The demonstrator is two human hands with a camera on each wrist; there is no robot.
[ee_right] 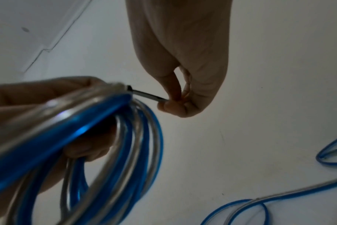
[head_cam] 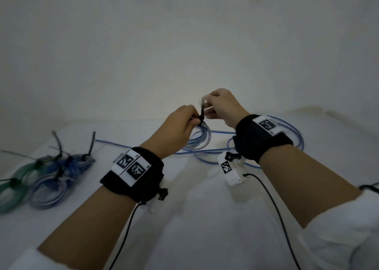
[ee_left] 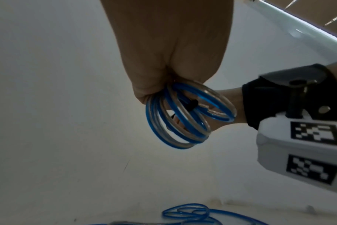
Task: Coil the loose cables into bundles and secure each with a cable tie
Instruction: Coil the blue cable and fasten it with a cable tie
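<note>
**Tie on the blue coil, held above the table**

My left hand (head_cam: 180, 124) grips the blue coil (head_cam: 200, 139) at its top, fingers curled round the gathered loops. The coil hangs from that grip, in the air above the white table (head_cam: 194, 218), roughly centre of the head view. It is made of several loops of flat two-tone cable: one strand bright blue, one clear with a silvery core. The loops are close in size but not flush; in the left wrist view they fan apart into two sets.

A black cable tie (ee_right: 147, 95) is wrapped round the loops at the point where I hold them. My right hand (head_cam: 222, 107) pinches its free tail between thumb and fingertips, at 2 o'clock from the left hand. The tail runs straight from the tie's head to my fingers.

The rest of the same cable, the loose cable (head_cam: 266, 126), lies on the table below and toward 3 o'clock of the coil, in wide slack curves.

At 9 o'clock, well apart, lie the tied bundles (head_cam: 47, 177): green and blue coils, each with a black tie, tails sticking up.
</note>
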